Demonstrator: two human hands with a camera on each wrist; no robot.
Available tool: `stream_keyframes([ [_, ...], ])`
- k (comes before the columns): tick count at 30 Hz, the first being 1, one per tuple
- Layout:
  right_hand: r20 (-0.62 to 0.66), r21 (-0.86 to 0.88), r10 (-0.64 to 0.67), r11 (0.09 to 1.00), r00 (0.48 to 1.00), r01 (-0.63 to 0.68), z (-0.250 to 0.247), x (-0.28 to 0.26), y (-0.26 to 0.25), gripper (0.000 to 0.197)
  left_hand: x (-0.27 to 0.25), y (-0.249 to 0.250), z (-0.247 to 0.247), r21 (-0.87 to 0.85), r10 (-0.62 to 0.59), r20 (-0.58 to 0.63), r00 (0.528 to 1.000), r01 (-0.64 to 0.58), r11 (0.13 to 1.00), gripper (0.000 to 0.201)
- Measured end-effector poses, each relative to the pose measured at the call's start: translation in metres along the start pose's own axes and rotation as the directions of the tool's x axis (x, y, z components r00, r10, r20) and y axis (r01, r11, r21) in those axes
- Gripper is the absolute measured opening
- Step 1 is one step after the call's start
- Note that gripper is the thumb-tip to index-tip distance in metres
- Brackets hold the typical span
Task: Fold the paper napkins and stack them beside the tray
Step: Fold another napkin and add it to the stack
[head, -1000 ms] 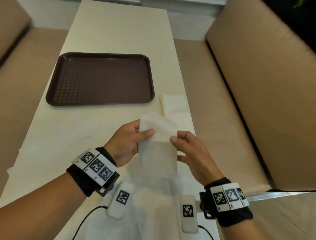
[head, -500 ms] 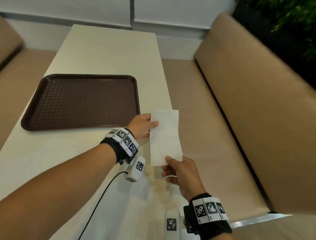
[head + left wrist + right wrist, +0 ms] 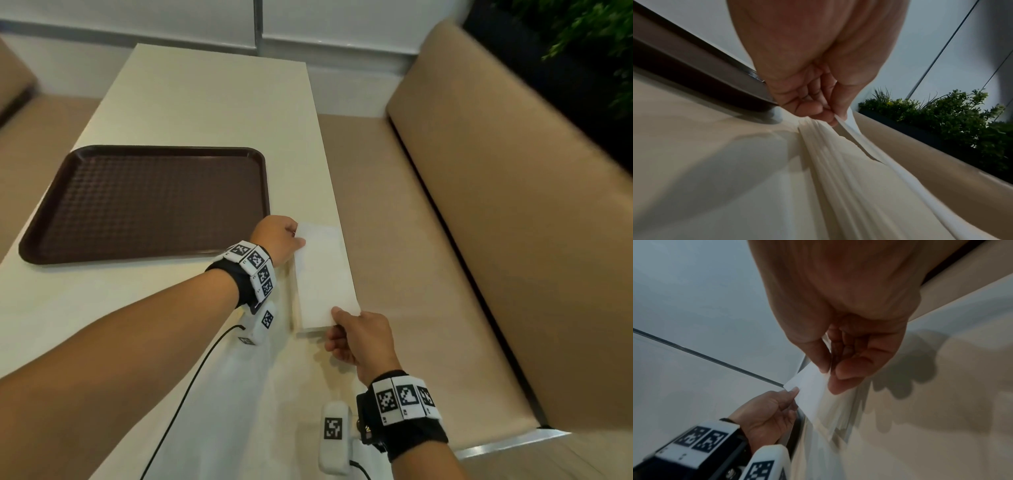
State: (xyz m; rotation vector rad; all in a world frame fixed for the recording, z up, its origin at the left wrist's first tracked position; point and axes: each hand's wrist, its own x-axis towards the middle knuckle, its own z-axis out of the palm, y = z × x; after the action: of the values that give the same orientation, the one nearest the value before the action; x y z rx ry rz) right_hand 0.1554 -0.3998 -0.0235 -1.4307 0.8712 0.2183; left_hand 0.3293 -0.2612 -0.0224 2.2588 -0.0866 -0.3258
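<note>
Right of the one brown tray [image 3: 144, 202], on the worktop [image 3: 205, 109], one folded napkin [image 3: 322, 277] hangs over the stack [image 3: 838, 170], left hand [image 3: 277, 240] pinching its far corner, right hand [image 3: 359, 337] its near one.

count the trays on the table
1. The brown tray lies on the left part of the table, just left of the napkin stack where the left hand and right hand hold a folded napkin.
</note>
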Motion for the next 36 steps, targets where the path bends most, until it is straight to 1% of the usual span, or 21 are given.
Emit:
stream_keyframes([
  [5, 0.02, -0.015, 0.016, 1.0, 1.0, -0.016, 0.003, 0.002, -0.001, 0.017, 0.003, 0.0, 0.003, 0.039, -0.018, -0.036, 0.999, 0.02, 0.999, 0.022],
  [13, -0.005, -0.041, 0.041, 0.998, 0.999, -0.041, 0.004, 0.005, 0.003, 0.025, 0.004, -0.007, 0.01, 0.062, -0.035, -0.03, 0.999, 0.037, 0.997, 0.029],
  [15, -0.028, -0.054, 0.056, 0.997, 0.998, -0.057, 0.0, 0.003, 0.004, 0.034, 0.002, -0.008, 0.011, 0.061, -0.049, -0.052, 0.997, 0.052, 0.997, 0.034],
  [17, -0.067, -0.095, 0.055, 0.994, 0.996, -0.061, -0.006, 0.002, 0.005, 0.037, 0.0, -0.007, 0.01, 0.097, -0.053, -0.074, 0.996, 0.06, 0.993, 0.041],
  [19, -0.147, -0.202, -0.025, 0.979, 0.989, -0.005, -0.014, 0.001, 0.006, 0.035, -0.002, -0.005, 0.008, 0.184, -0.066, -0.059, 0.996, 0.076, 0.98, 0.052],
  [20, -0.199, -0.3, -0.105, 0.953, 0.974, 0.042, -0.016, 0.001, 0.007, 0.035, -0.003, -0.004, 0.007, 0.223, -0.078, -0.043, 0.996, 0.086, 0.971, 0.056],
  [21, -0.224, -0.409, -0.208, 0.907, 0.952, 0.102, -0.018, 0.0, 0.007, 0.034, -0.004, -0.003, 0.006, 0.25, -0.09, -0.028, 0.996, 0.094, 0.964, 0.058],
  [22, -0.206, -0.493, -0.306, 0.853, 0.93, 0.171, -0.019, 0.0, 0.007, 0.036, -0.006, -0.003, 0.006, 0.271, -0.094, -0.011, 0.995, 0.094, 0.958, 0.059],
  [24, -0.089, -0.58, -0.452, 0.748, 0.888, 0.323, -0.018, 0.004, 0.008, 0.047, -0.01, -0.002, 0.007, 0.306, -0.083, 0.044, 0.996, 0.066, 0.95, 0.058],
  [25, -0.02, -0.616, -0.486, 0.695, 0.874, 0.372, -0.015, 0.007, 0.008, 0.05, -0.012, -0.002, 0.008, 0.331, -0.079, 0.085, 0.993, 0.047, 0.943, 0.057],
  [27, 0.088, -0.696, -0.492, 0.592, 0.866, 0.407, -0.009, 0.013, 0.011, 0.046, -0.018, -0.001, 0.011, 0.42, -0.085, 0.167, 0.982, 0.007, 0.907, 0.055],
  [29, 0.139, -0.747, -0.464, 0.53, 0.875, 0.4, -0.005, 0.017, 0.013, 0.04, -0.023, 0.002, 0.014, 0.511, -0.103, 0.211, 0.972, -0.02, 0.859, 0.054],
  [31, 0.151, -0.77, -0.456, 0.502, 0.877, 0.393, -0.003, 0.017, 0.013, 0.039, -0.028, 0.004, 0.014, 0.547, -0.116, 0.222, 0.968, -0.025, 0.837, 0.055],
  [33, 0.139, -0.773, -0.476, 0.496, 0.868, 0.395, -0.003, 0.01, 0.01, 0.039, -0.035, 0.008, 0.008, 0.549, -0.109, 0.225, 0.968, -0.033, 0.835, 0.059],
  [36, 0.145, -0.737, -0.548, 0.496, 0.824, 0.46, -0.009, -0.015, 0.01, 0.039, -0.057, 0.018, -0.017, 0.488, -0.031, 0.21, 0.977, -0.078, 0.869, 0.06],
])
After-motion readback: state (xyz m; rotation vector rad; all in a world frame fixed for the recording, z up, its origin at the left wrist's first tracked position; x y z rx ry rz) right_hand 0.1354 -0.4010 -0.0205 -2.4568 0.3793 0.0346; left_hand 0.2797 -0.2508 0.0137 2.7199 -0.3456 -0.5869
